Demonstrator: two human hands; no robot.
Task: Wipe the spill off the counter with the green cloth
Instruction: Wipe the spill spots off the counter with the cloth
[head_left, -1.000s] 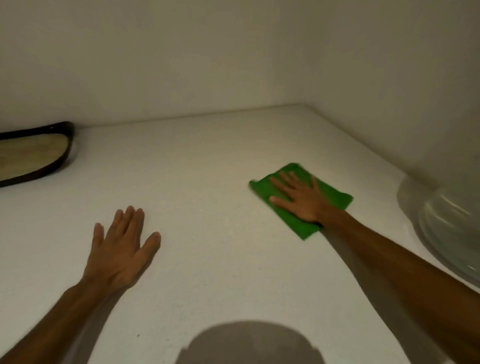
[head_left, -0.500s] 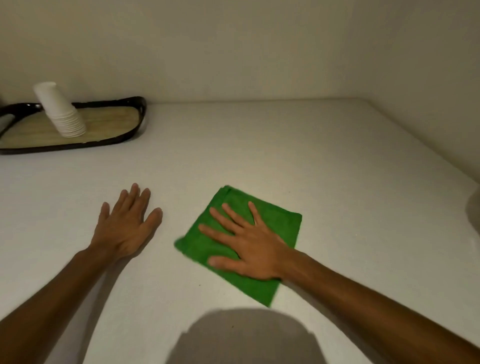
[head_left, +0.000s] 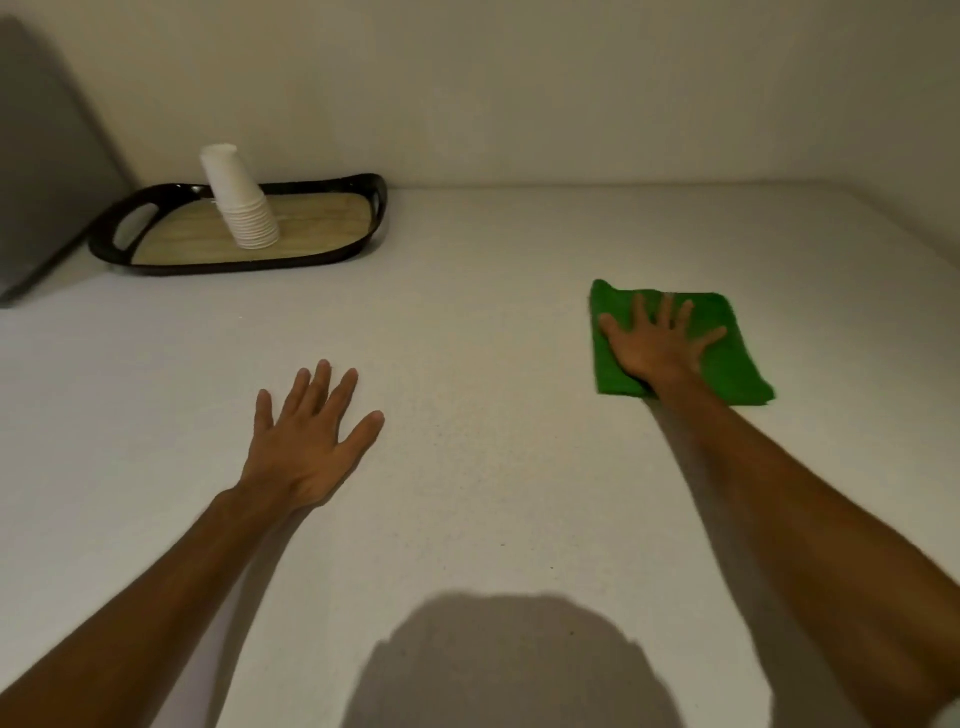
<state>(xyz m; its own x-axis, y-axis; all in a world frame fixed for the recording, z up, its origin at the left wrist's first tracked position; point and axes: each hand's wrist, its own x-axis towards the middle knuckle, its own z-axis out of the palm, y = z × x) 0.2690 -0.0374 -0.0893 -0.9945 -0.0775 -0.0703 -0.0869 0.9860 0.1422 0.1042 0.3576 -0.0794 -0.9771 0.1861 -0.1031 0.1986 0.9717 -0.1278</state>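
A folded green cloth (head_left: 727, 364) lies flat on the white counter (head_left: 493, 338) at the right. My right hand (head_left: 654, 348) presses down on it, palm flat and fingers spread, covering its left half. My left hand (head_left: 306, 441) rests flat on the bare counter at centre left, fingers apart, holding nothing. I cannot make out any spill on the counter surface.
A black tray with a wooden base (head_left: 379, 208) sits at the back left against the wall, with a leaning stack of white paper cups (head_left: 239, 208) on it. A grey panel (head_left: 41, 171) stands at the far left. Walls close the back and right.
My right hand has slid the green cloth from near my left hand out to the right and farther back. The left hand stayed put. The view shifted left, showing more of the tray.
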